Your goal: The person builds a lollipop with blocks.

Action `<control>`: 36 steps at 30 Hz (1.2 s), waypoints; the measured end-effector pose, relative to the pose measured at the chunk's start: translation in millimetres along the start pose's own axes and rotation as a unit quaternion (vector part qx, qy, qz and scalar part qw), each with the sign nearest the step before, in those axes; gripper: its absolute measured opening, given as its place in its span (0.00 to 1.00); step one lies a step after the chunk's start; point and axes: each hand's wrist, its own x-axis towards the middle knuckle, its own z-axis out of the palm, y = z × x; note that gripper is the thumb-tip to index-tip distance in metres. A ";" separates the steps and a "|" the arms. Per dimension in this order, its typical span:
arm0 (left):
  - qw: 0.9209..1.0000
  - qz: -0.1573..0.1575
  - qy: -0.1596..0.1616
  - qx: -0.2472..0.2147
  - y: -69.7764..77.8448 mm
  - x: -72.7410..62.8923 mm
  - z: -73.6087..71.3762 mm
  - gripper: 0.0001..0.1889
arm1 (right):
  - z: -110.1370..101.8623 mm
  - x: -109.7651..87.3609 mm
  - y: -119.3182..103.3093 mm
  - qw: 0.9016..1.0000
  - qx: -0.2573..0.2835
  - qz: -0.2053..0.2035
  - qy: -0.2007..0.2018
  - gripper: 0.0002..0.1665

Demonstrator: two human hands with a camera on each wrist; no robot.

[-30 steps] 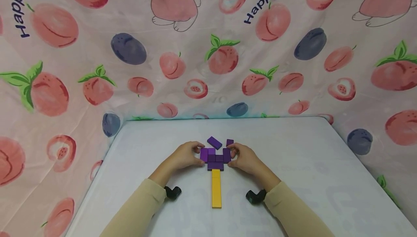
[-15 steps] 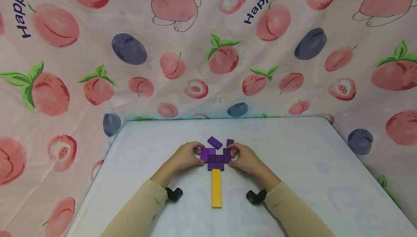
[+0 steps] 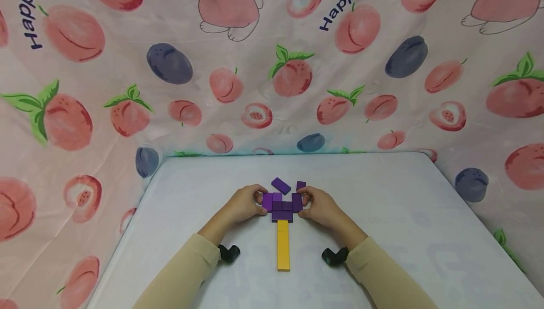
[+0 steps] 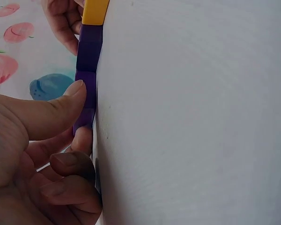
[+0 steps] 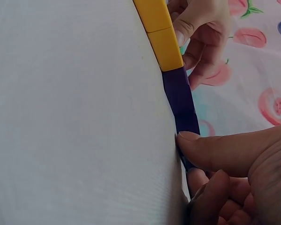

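In the head view, a flat figure of purple blocks lies on the white table, topping a yellow strip [image 3: 283, 247] of joined blocks. My left hand [image 3: 245, 203] pinches the purple block [image 3: 267, 202] on the figure's left side between thumb and fingers. Opposite it, my right hand [image 3: 321, 207] grips the upright purple block [image 3: 296, 202] on the right side the same way. A wide purple block [image 3: 282, 216] joins the figure to the yellow strip. The left wrist view has my left thumb [image 4: 54, 110] on the purple edge; the right wrist view has my right thumb [image 5: 220, 150] likewise.
Just beyond the figure lies a slanted loose purple block [image 3: 281, 185]. A smaller purple block [image 3: 301, 185] sits right by my right fingertips. The white table [image 3: 382, 186] ends at a fruit-print cloth [image 3: 255, 87] behind. Black wrist devices [image 3: 335, 256] stick out from both sleeves.
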 end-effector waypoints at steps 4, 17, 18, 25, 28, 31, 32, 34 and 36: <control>1.000 -0.001 0.001 0.000 -0.5 0.6 0.0 0.30 | 0.0 0.9 -0.4 1.000 -0.001 -0.001 -0.002 0.39; 1.000 -0.004 -0.002 0.005 -4.9 3.4 1.9 0.29 | -3.5 -1.0 -2.7 1.000 -0.006 -0.007 -0.012 0.44; 1.000 -0.003 -0.001 0.005 -5.1 3.6 2.1 0.29 | -3.8 -1.1 -2.6 1.000 -0.007 -0.008 -0.013 0.45; 1.000 -0.005 -0.003 0.011 -6.1 4.4 3.4 0.29 | -8.2 -2.3 0.3 0.999 0.006 -0.013 -0.031 0.45; 1.000 -0.006 -0.003 0.011 -5.7 4.0 3.4 0.29 | -11.6 -2.8 2.8 0.999 0.025 -0.015 -0.039 0.45; 1.000 -0.005 -0.004 0.010 -5.0 3.0 3.0 0.29 | -15.2 -3.3 4.1 0.998 0.046 -0.014 -0.047 0.44; 1.000 -0.005 -0.004 0.010 -4.6 2.6 2.7 0.29 | -16.2 -3.2 4.8 0.997 0.053 -0.015 -0.050 0.44; 1.000 -0.004 -0.004 0.010 -4.2 2.0 2.4 0.29 | -17.8 -2.9 5.9 0.996 0.065 -0.014 -0.053 0.43; 1.000 -0.004 -0.004 0.009 -3.8 1.4 1.8 0.29 | -18.8 -2.6 6.3 0.996 0.073 -0.011 -0.054 0.43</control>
